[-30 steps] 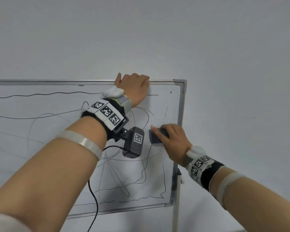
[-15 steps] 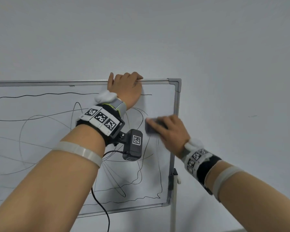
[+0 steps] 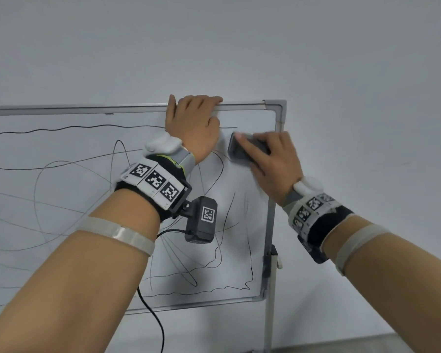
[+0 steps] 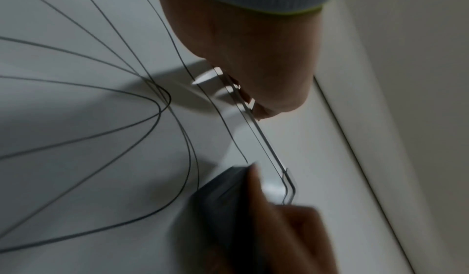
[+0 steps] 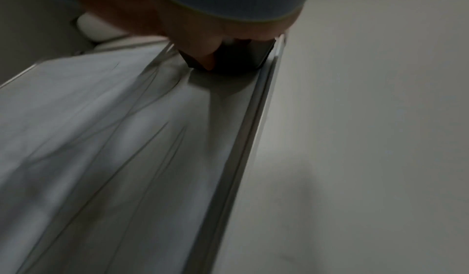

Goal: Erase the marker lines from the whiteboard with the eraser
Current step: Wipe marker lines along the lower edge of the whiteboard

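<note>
A whiteboard [image 3: 61, 149] in a metal frame stands against a grey wall, covered with thin black marker lines [image 3: 74, 128]. My left hand [image 3: 194, 118] grips the board's top edge, fingers curled over the frame. My right hand [image 3: 270, 159] holds a dark grey eraser [image 3: 239, 154] flat against the board near its upper right corner, just right of the left hand. In the left wrist view the eraser [image 4: 223, 194] is blurred beside the frame corner. In the right wrist view the eraser [image 5: 241, 57] sits against the right frame rail, under my fingers.
The board's right frame rail [image 3: 270, 225] runs down to a stand post [image 3: 269, 314]. A black cable [image 3: 150, 314] hangs from the left wrist camera in front of the board's lower edge. Bare wall lies to the right and above.
My right hand has slid the eraser upward along the board's right side, from mid-height to near the top corner. The left hand has kept its grip on the top edge.
</note>
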`<state>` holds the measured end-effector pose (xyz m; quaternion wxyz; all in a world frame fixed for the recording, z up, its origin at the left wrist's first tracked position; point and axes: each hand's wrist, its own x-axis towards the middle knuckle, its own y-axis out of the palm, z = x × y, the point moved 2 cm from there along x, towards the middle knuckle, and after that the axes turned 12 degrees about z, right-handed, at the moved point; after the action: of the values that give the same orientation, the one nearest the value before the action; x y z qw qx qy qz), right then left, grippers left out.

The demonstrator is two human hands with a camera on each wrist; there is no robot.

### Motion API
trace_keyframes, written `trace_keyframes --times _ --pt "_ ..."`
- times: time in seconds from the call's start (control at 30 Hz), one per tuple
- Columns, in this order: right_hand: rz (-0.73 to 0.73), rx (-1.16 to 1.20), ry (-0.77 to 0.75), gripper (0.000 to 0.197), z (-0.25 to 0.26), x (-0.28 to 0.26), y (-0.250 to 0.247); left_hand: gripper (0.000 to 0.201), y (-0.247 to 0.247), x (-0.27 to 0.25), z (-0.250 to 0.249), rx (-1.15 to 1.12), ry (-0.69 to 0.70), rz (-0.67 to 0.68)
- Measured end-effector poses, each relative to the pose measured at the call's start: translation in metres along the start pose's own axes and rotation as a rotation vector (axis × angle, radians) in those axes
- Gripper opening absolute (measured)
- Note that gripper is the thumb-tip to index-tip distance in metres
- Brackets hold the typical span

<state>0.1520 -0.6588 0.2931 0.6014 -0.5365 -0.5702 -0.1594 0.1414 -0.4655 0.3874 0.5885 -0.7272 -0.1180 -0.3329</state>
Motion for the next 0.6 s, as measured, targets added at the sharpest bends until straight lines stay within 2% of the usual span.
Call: trace_keyframes --times 0.17,0.3,0.4,0.53,0.6 --pt "0.169 0.045 -0.166 0.058 0.023 -0.080 0.047 0.053 0.007 0.003 -0.004 -0.042 -0.008 -0.081" --pt "0.491 0.027 -0.341 0.070 0.037 -0.150 0.071 0.055 0.015 0.001 -0.006 -0.042 -0.022 -0.147" --pt "0.634 -0.004 -0.440 0.076 0.044 -0.190 0.086 0.057 0.022 -0.003 -0.008 0.007 -0.027 -0.175" --pt "0.672 -0.007 -0.490 0.085 0.037 -0.181 0.081 0.058 0.025 -0.005 -0.012 0.070 -0.031 -0.194" --pt "0.626 -0.011 -0.438 0.087 0.032 -0.157 0.072 0.059 0.025 -0.004 -0.012 0.084 -0.045 -0.197"
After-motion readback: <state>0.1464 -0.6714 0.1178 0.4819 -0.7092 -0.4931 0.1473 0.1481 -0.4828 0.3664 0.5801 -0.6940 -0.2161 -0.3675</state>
